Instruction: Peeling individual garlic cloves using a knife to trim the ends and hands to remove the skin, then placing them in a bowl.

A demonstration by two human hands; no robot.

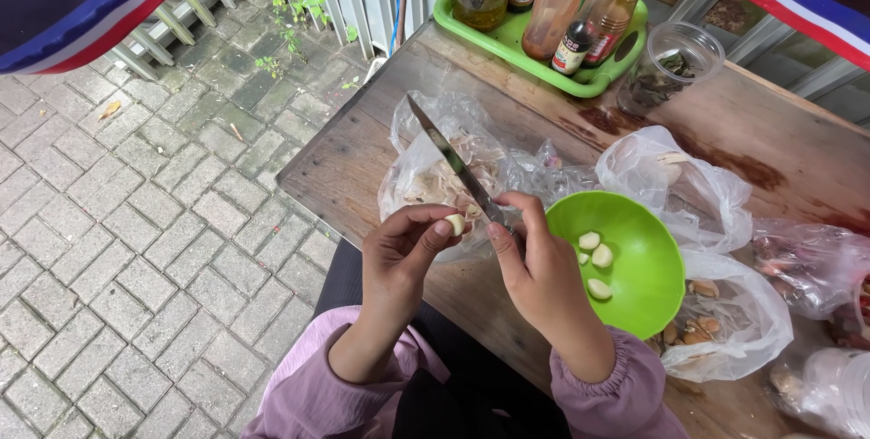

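Observation:
My left hand (pixel 403 244) pinches a pale garlic clove (pixel 455 223) between thumb and fingers. My right hand (pixel 535 262) grips a kitchen knife (pixel 450 160) whose blade points up and left, its base close to the clove. Both hands hover over the near edge of a wooden table (pixel 362 154). Just right of them a green bowl (pixel 648 262) holds several peeled cloves (pixel 598 256). Behind the knife lies a clear plastic bag (pixel 426 172) with garlic skins.
A clear bag (pixel 725 321) of unpeeled cloves lies right of the bowl, with more plastic bags (pixel 811 262) beyond. At the table's far end stand a green tray (pixel 507 36) of sauce bottles and a clear jar (pixel 671 63). Paving stones (pixel 145 203) lie left.

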